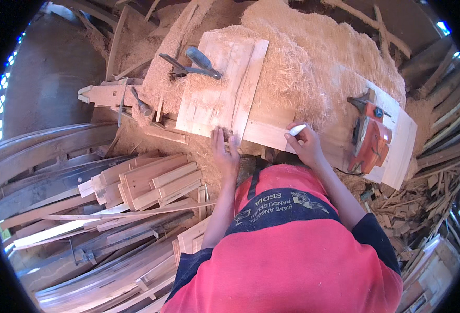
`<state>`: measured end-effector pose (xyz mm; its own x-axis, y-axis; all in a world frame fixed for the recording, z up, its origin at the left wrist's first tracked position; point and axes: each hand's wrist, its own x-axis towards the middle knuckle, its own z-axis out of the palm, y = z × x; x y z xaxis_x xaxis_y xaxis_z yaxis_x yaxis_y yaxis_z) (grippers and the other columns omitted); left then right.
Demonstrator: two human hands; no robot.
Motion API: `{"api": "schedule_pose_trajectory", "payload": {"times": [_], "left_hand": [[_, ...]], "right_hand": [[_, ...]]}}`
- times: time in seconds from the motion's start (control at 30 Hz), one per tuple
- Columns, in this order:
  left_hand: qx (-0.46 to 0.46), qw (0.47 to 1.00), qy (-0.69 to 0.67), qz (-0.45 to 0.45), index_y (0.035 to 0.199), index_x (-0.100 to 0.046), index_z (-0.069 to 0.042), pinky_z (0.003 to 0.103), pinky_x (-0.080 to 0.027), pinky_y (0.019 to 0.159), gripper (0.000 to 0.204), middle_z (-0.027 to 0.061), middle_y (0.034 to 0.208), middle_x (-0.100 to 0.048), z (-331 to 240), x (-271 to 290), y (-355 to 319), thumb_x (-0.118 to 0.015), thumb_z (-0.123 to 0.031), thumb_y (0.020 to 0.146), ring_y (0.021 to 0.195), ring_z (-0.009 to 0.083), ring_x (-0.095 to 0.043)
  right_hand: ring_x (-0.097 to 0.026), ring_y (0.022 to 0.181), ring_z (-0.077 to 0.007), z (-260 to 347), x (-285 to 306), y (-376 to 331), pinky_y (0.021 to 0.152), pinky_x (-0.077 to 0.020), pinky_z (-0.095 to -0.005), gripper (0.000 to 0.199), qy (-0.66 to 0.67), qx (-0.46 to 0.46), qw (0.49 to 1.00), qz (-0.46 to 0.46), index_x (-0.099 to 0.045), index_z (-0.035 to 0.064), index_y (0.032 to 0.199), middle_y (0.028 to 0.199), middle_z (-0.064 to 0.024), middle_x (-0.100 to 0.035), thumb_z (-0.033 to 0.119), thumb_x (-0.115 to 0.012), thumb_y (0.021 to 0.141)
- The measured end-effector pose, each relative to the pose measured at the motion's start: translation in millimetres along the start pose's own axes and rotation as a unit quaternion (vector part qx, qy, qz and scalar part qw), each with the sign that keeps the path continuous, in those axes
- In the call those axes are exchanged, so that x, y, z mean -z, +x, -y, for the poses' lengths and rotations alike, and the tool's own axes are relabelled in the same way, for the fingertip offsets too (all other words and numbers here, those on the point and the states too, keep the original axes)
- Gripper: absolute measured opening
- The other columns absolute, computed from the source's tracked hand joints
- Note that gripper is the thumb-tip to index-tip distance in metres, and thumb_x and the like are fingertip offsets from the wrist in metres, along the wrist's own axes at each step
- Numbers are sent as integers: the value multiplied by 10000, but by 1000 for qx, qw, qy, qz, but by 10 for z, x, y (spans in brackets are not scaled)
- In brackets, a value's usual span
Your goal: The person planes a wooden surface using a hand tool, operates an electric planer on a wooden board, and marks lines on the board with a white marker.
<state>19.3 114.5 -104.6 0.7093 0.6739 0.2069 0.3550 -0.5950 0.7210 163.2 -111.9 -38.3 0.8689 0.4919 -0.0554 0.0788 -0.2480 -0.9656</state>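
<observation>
My left hand (pixel 227 159) lies with its fingers stretched onto the near edge of a pale wooden board (pixel 208 112), and the fingers are apart. Between the thumb and fingers of my right hand (pixel 307 147) is a white stick-shaped marker (pixel 297 130), held above another flat board (pixel 264 133). A narrower strip of wood (pixel 253 73) lies along the right side of the first board. Wood shavings partly cover these boards. On the first board rests a dark, forked tool with a blue-grey handle (pixel 199 59).
An orange-red electric planer (pixel 373 143) stands on the boards at right. Deep shavings (pixel 313 57) heap up behind. A small dark-handled tool (pixel 143 107) is at the bench's left. Stacked cut wood (pixel 154 182) and long planks (pixel 105 274) fill the lower left; offcuts (pixel 412 208) pile up at right.
</observation>
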Motion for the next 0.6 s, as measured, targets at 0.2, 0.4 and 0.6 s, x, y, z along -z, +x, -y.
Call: {"api": "schedule_pose_trajectory", "payload": {"times": [0.2, 0.4, 0.6], "left_hand": [[-34, 983, 160, 84, 1537, -212, 100, 559, -162, 1221, 903, 311, 1612, -199, -202, -111, -87, -584, -490, 964, 1511, 462, -164], [-78, 968, 207, 115, 1536, -217, 102, 561, -146, 1220, 898, 339, 1602, -193, -33, -135, -246, -557, -510, 974, 1497, 489, -185], [-52, 966, 222, 120, 1530, -194, 126, 546, -141, 1230, 919, 334, 1605, -189, -201, -123, -257, -528, -531, 981, 1514, 460, -158]], "right_hand": [[-597, 750, -89, -54, 93, -244, 666, -485, -263, 256, 5, -24, 999, 29, -595, 21, 1117, 848, -22, -627, 137, -724, 930], [-615, 813, -81, -17, 119, -360, 711, -506, -257, 244, 11, -2, 999, 46, -599, 4, 1137, 911, -27, -632, 97, -704, 937], [-612, 833, -73, 27, 125, -483, 719, -507, -249, 223, 23, -29, 999, 30, -611, -3, 1132, 921, -24, -632, 73, -697, 941]]}}
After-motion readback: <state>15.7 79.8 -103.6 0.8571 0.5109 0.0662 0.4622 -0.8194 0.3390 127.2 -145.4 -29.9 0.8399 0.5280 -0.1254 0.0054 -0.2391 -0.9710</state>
